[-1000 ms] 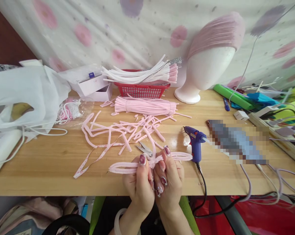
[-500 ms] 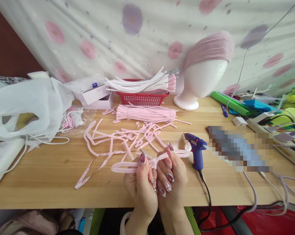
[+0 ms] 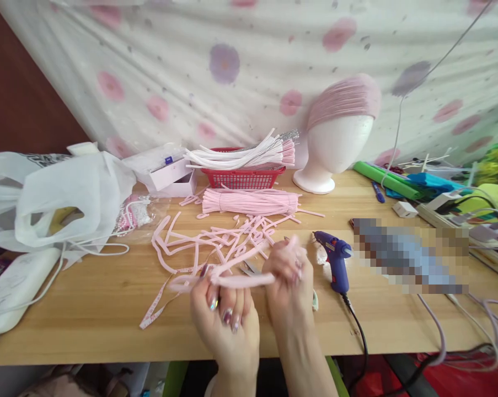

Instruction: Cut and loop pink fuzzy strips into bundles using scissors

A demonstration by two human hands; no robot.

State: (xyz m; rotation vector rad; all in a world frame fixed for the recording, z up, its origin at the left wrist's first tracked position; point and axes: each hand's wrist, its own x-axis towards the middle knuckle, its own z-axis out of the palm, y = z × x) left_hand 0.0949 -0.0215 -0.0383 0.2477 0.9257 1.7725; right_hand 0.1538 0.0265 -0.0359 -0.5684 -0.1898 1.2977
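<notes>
My left hand (image 3: 226,311) is closed on a looped piece of pale pink pipe cleaner (image 3: 246,282), pinching it between thumb and fingers. My right hand (image 3: 289,270) is closed around the other end, slightly blurred by motion. Two strands stretch between the hands, and a loop sticks out left of my left hand. Behind the strands, on the table, lie scissors (image 3: 251,268), partly hidden by my right hand. Loose pink pipe cleaners (image 3: 197,242) are scattered just beyond the hands, with a pink measuring tape (image 3: 153,314) to the left.
A blue glue gun (image 3: 335,259) stands right of my hands, its cord running off the front edge. Behind are a pink pipe cleaner bundle (image 3: 249,202), a red basket (image 3: 244,179) and a foam head (image 3: 335,143). A white plastic bag (image 3: 75,187) sits left.
My hands have moved apart, drawing the pink pipe cleaner strands out between them. The right hand has turned over and the left has shifted left. The camera view has tilted up slightly.
</notes>
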